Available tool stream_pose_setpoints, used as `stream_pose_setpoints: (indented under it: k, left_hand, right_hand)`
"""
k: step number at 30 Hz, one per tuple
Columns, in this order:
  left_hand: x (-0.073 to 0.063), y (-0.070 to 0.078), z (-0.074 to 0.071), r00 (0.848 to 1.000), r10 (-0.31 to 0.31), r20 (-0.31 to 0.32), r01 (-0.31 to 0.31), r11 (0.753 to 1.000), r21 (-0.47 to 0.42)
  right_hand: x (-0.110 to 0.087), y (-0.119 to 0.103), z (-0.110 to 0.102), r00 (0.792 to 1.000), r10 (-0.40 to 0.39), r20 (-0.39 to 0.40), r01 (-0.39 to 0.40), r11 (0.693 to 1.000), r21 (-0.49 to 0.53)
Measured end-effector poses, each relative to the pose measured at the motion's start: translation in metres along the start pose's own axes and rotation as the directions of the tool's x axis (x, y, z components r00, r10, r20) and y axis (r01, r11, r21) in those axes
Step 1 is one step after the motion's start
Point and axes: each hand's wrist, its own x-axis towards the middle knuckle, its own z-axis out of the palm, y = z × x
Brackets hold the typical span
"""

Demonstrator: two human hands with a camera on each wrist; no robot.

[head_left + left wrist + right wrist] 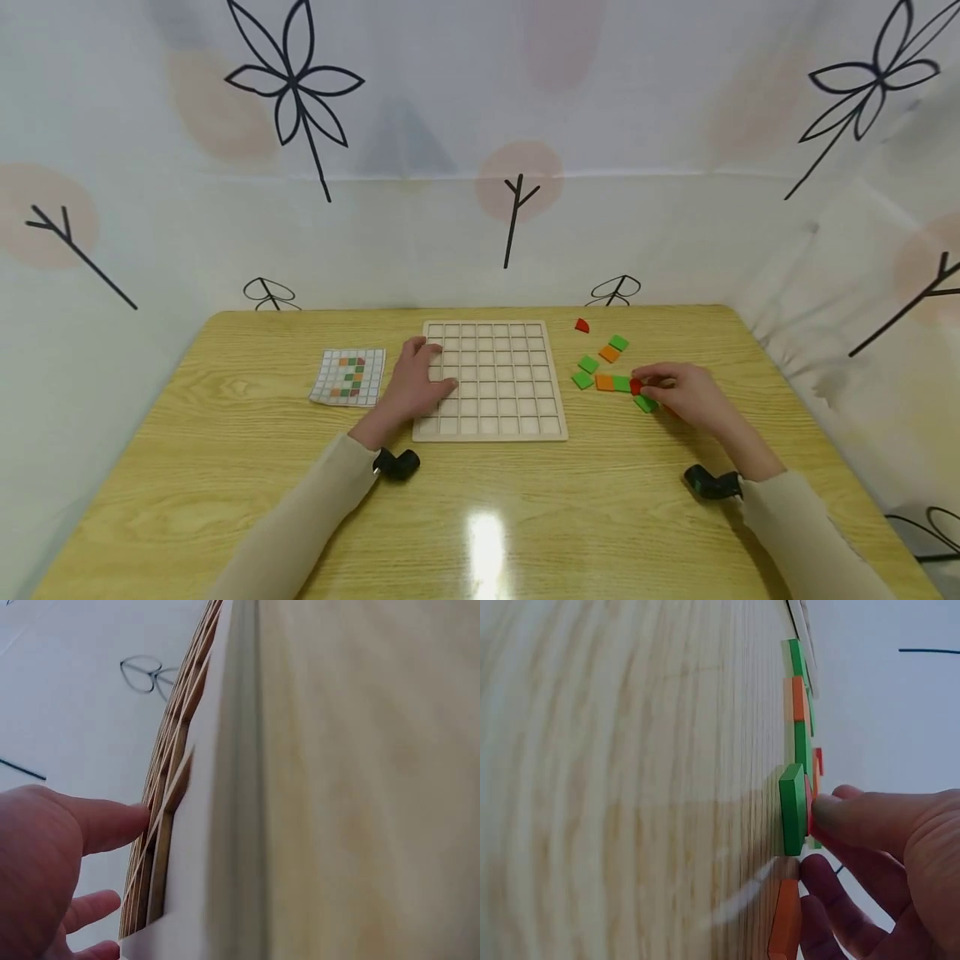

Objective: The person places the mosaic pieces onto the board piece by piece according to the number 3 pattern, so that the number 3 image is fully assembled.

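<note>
My left hand rests over the left side of a pale wooden grid board, fingers and thumb spread. In the left wrist view, the thumb reaches the board's raised dividers. At the right, the thumb and fingertips of my right hand pinch a red piece among the loose tiles. A green tile lies right beside this red piece in the right wrist view. Close under the fingers is an orange tile, which the hand hides in the head view.
A printed card with a coloured grid pattern lies left of the board. Several green and orange tiles lie right of the board, with a red quarter-round piece farther back. A patterned cloth hangs behind the wooden table.
</note>
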Motion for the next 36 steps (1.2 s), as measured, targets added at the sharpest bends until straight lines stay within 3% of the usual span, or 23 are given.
stream_pose_setpoints:
  k: [6,13,21,36]
  left_hand:
    - [0.020,-0.007,0.005,0.997,-0.068,-0.035,0.066,0.997,-0.049]
    - [0.026,-0.007,0.007,0.995,-0.072,-0.064,0.071,0.997,-0.015]
    - [0.023,-0.004,0.002,0.999,-0.018,0.030,0.013,0.987,0.163]
    - [0.024,-0.005,0.002,0.996,-0.026,0.080,0.011,0.983,0.184]
  right_hand:
    - [0.003,-0.001,0.000,1.000,0.018,-0.008,-0.018,1.000,-0.023]
    - [0.007,0.000,0.001,0.999,0.054,-0.001,-0.054,0.999,-0.007]
    - [0.011,0.005,-0.002,1.000,0.025,0.012,-0.025,0.999,-0.044]
    - [0.011,0.007,-0.006,0.998,0.059,0.007,-0.059,0.998,-0.029]
